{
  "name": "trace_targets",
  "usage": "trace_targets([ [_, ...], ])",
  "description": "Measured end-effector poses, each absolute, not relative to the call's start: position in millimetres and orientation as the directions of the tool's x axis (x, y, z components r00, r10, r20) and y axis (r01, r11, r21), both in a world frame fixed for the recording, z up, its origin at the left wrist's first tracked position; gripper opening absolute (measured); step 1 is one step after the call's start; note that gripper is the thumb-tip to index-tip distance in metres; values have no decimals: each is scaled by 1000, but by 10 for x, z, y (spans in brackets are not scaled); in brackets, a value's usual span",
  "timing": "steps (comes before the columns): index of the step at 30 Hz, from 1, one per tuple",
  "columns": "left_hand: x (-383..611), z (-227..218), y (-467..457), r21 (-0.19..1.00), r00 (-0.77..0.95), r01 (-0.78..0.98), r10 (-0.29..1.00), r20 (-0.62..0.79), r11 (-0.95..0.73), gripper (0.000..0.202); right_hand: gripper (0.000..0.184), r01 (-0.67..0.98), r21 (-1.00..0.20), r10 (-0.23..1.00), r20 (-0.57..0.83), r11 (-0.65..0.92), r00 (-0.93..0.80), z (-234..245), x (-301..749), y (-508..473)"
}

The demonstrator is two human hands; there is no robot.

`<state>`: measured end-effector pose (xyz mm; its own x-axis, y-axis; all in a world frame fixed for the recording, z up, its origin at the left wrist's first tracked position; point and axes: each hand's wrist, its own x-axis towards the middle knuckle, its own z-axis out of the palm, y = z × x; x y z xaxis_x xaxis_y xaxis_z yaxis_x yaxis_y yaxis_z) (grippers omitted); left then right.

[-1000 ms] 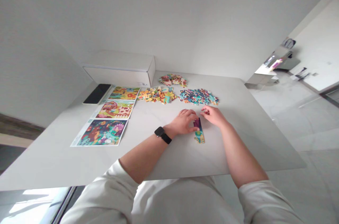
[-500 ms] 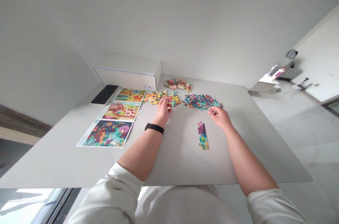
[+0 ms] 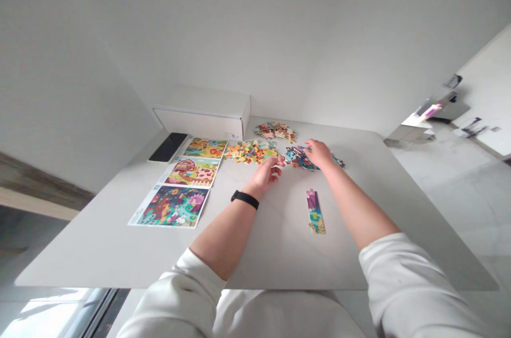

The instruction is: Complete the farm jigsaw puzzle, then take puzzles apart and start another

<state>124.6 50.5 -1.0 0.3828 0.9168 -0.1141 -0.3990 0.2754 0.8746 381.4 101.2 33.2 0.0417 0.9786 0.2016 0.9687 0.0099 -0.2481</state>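
Note:
My right hand lies on the blue-toned pile of puzzle pieces, fingers curled among them. My left hand, with a black watch on the wrist, hovers palm down just in front of the yellow-orange pile, fingers loosely spread and holding nothing I can see. A short strip of joined pieces lies on the white table between my forearms. A third, reddish pile sits further back.
Three picture cards lie in a row at the left, with a black phone beside the farthest. A white box stands against the wall. The table's right edge drops to a pale floor.
My right hand has reached forward onto the blue pile. My left hand has drawn back from the yellow pile toward the middle. The joined strip stays put.

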Motion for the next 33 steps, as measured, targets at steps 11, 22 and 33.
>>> trace_targets([
  [11,1271,40,514,861,397,-398,906,-148,315,47,40,993,-113,998,40,-43,48,316,3633,1230],
  [22,1248,2,488,895,392,-377,917,-78,237,49,16,826,-562,907,329,-37,265,421,3970,787],
  [33,1485,47,223,959,527,-200,847,-68,202,54,27,237,-956,915,245,172,321,12,3773,-124],
])
